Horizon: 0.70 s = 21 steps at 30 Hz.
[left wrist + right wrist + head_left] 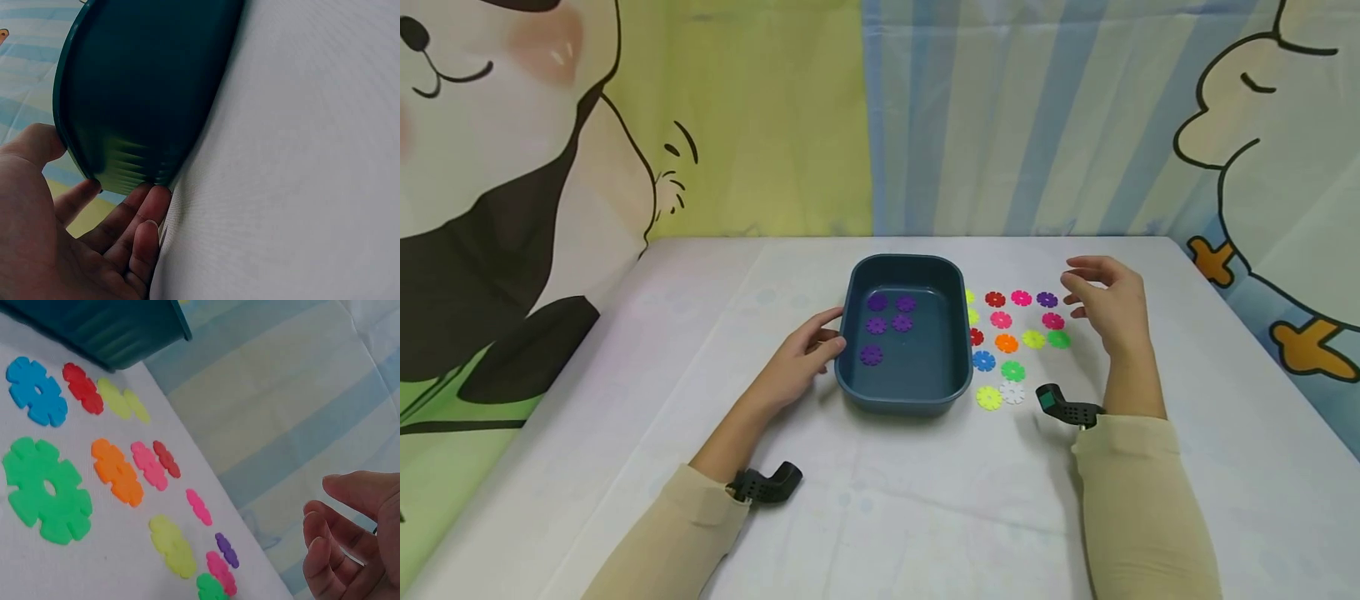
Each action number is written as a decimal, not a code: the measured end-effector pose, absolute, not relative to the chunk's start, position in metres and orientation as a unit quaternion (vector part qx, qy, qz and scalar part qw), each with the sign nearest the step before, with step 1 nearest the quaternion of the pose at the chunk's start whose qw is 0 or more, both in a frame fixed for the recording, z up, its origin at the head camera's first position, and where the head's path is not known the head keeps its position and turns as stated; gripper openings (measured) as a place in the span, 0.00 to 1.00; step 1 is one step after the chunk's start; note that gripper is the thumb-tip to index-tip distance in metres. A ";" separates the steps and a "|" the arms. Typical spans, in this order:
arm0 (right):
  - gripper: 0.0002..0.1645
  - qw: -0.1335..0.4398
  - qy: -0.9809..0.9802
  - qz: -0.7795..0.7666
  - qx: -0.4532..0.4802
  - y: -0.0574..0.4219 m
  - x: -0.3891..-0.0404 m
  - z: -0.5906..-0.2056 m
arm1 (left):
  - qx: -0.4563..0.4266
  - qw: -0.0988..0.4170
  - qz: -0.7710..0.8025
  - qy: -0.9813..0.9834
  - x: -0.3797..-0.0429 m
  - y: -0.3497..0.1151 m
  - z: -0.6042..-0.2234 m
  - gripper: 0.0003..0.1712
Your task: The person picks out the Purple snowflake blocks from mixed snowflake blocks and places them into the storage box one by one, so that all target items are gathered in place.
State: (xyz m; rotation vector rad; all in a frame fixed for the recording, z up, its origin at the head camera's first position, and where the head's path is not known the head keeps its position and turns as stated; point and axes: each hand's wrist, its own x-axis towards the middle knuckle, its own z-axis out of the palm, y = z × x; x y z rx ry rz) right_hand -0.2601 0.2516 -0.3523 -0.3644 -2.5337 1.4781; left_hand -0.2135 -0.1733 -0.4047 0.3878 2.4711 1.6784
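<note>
A dark teal plastic tub [904, 392] stands on the white-covered table, several purple flower-shaped discs [876, 325] lying flat inside it on the left. My left hand [801, 354] holds the tub's left side; in the left wrist view the thumb is at the rim and the other fingertips lie against the outer wall. Raised over the right part of the table, my right hand [1105, 300] has loosely bent fingers with nothing between them. Nearest to it are a purple flower disc [1047, 299] and a pink one [1052, 321].
Right of the tub lie several more flower discs, among them orange [1006, 343], blue [983, 360], green [1012, 371], white [1012, 392] and yellow [988, 398]. The tub's right edge partly hides a few. A printed cloth backdrop [1000, 125] rises behind the table.
</note>
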 end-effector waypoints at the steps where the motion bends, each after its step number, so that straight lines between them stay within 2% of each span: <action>1: 0.30 0.090 -0.853 0.499 -0.125 0.253 -0.261 -0.354 | 0.128 0.064 0.556 0.819 -0.213 -0.173 -0.404 0.32; 14: 0.32 0.037 -0.859 0.478 -0.179 0.260 -0.276 -0.389 | 0.129 0.064 0.553 0.821 -0.213 -0.173 -0.405 0.32; 21: 0.34 0.029 -0.861 0.467 -0.202 0.263 -0.283 -0.397 | 0.128 0.063 0.555 0.819 -0.212 -0.172 -0.403 0.32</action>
